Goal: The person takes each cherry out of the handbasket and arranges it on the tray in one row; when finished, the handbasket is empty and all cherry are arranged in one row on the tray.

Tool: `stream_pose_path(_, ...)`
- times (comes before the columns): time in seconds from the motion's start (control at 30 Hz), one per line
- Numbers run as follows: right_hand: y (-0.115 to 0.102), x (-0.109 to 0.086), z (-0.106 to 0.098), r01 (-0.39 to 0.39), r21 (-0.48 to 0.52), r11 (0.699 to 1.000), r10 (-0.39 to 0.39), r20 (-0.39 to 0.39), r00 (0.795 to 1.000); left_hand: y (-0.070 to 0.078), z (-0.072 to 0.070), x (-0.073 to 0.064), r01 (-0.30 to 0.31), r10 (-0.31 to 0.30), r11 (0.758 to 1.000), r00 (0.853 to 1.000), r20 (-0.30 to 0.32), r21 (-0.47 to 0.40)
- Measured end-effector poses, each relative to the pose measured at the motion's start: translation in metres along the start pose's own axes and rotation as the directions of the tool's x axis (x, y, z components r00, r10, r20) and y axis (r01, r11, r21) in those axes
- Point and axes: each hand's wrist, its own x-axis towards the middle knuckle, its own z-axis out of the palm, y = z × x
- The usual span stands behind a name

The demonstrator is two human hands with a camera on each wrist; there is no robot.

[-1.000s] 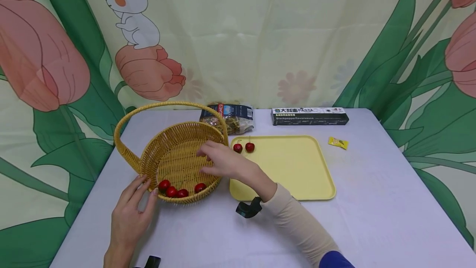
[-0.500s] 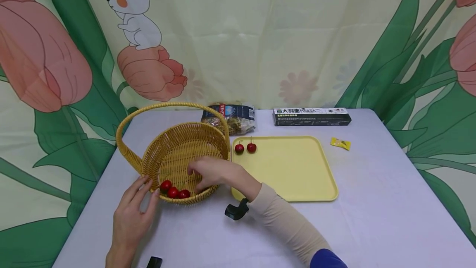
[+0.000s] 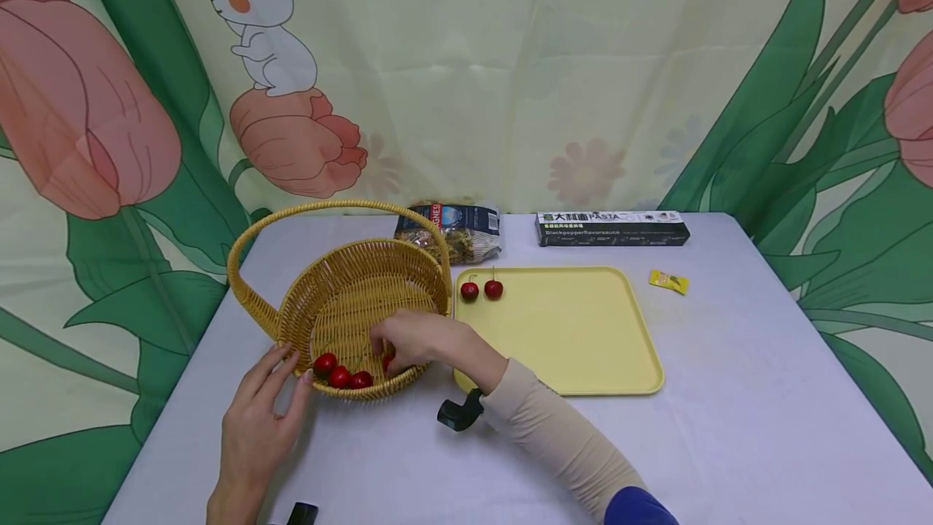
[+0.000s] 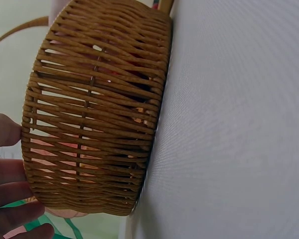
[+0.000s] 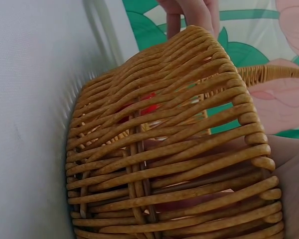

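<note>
The right hand [image 3: 419,337] pinches a cherry [image 3: 388,361] in the near right part of the basket [image 3: 350,306]. The left hand [image 3: 257,426] rests on the basket's near left edge, fingers apart, close to three more cherries [image 3: 338,377] inside.

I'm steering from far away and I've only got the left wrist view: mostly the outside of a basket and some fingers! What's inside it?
Observer: In the head view, three cherries lie bunched inside the near side of the basket.
Operator: Yum! And where's the other hand? I can't find it!
Observer: The right hand is down inside the basket, its thumb and fingers curled about a fourth cherry.
Operator: Are there any cherries outside the basket?
Observer: Yes, two more cherries sit in the far left corner of the yellow tray.
</note>
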Motion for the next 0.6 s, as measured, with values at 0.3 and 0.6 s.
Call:
stream_pose_path(0.3,0.001,-0.001,0.0,0.016,-0.052,0.998,-0.02,-0.059,0.998,0.002,0.0,0.0,-0.009,0.009,1.0,1.0,-0.001,-0.005)
stream_pose_path(0.6,-0.001,-0.01,-0.002,0.01,0.008,1.0,-0.007,-0.236,0.972,0.001,-0.001,0.0,0.034,-0.035,0.999,0.998,0.046,0.024)
